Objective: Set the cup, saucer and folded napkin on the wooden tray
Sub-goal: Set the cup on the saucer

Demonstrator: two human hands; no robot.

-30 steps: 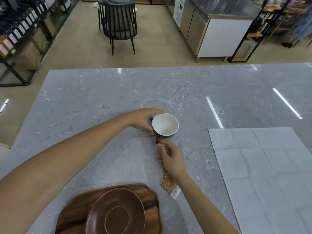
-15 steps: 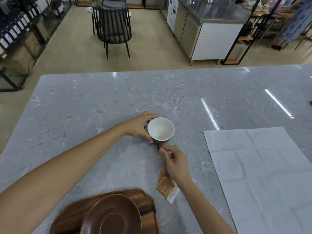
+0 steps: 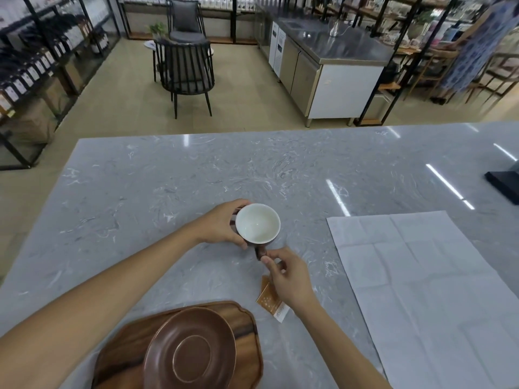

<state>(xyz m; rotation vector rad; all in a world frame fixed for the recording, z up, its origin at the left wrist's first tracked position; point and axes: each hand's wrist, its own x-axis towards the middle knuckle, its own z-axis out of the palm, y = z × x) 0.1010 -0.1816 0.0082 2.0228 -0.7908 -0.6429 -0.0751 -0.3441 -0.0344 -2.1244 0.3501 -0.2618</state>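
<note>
A shop: stocked shelves (image 3: 33, 66); steel counter (image 3: 331, 49); café chair (image 3: 184, 68).

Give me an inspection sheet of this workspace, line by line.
Surface: grey marble counter, glossy, with light streaks.
Job's things: brown saucer lies on the wooden tray at the near edge; cup, white inside and brown outside, sits upright on the counter, off the tray; napkin lies unfolded flat at right.
Clutter: small orange packet partly under the right wrist; dark object at the far right edge.
Grippers: left hand cups the cup's side; right hand pinches its handle.
Cables: nothing seen.
Surroundings: black chair, steel cabinet, shelving, a person at far right.
</note>
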